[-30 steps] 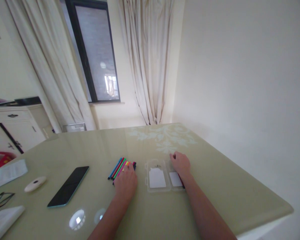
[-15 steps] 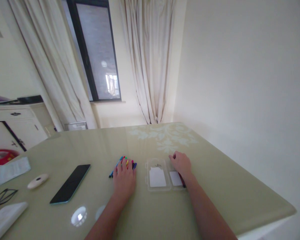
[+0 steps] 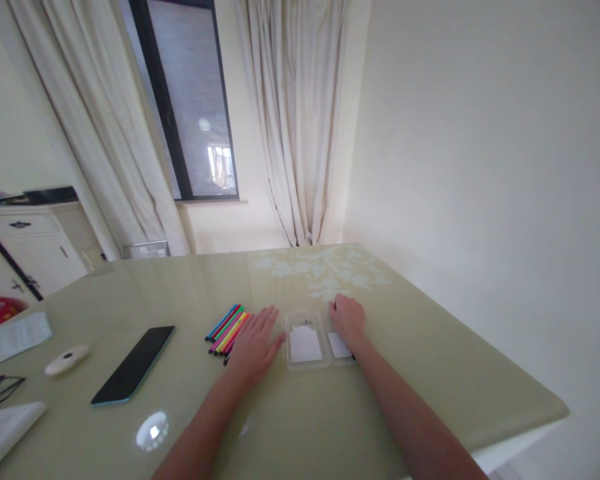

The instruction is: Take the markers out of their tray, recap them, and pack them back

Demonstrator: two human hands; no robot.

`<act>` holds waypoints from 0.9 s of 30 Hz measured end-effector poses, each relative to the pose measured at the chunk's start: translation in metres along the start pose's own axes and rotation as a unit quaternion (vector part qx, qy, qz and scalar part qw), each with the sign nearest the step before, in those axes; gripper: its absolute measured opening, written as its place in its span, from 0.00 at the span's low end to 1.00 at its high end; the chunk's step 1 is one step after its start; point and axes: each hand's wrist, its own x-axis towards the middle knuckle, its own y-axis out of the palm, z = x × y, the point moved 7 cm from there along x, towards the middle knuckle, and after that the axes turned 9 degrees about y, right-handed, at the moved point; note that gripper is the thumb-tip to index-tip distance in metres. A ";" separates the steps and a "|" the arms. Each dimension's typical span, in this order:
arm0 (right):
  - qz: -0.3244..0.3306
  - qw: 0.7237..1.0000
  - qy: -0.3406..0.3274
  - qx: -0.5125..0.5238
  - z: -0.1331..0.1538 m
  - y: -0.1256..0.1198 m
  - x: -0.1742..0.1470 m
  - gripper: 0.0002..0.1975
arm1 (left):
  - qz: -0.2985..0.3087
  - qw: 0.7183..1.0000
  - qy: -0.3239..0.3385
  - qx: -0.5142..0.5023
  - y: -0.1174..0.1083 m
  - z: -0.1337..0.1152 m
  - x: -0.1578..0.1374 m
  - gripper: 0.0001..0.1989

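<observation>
Several coloured felt-tip pens (image 3: pixel 225 330) lie side by side in a slanted row on the table. My left hand (image 3: pixel 255 340) rests at the right end of this row, palm down with its fingers spread, and covers some of the pens. To its right is an open clear plastic case (image 3: pixel 307 365) with white paper or card (image 3: pixel 305 344) in it. My right hand (image 3: pixel 349 320) is closed over the case's right half, its fingers curled. Below that wrist a small dark end shows; whether the hand holds it is hidden.
Left of the pens lie a phone (image 3: pixel 134 365), a white oval object (image 3: pixel 67 360), a face mask (image 3: pixel 17 339), glasses (image 3: pixel 3 390) and a white slab-like object (image 3: pixel 10 430). A wall (image 3: pixel 480 167) borders the table's right side.
My left hand has shifted right off most of the pens, which now show in a neater row. My right hand stays at the case. The whole view has shifted slightly.
</observation>
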 end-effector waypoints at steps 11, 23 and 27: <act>0.020 0.999 0.002 0.028 -0.004 0.003 0.006 0.23 | 0.089 0.978 0.139 -0.124 0.024 -0.067 0.000 0.27; 0.044 0.993 -0.067 0.085 -0.009 0.004 0.004 0.20 | 0.085 0.977 0.140 -0.137 0.018 -0.066 0.001 0.27; 0.045 0.976 -0.062 0.203 -0.012 0.005 0.008 0.20 | 0.083 0.977 0.140 -0.137 0.017 -0.066 0.000 0.27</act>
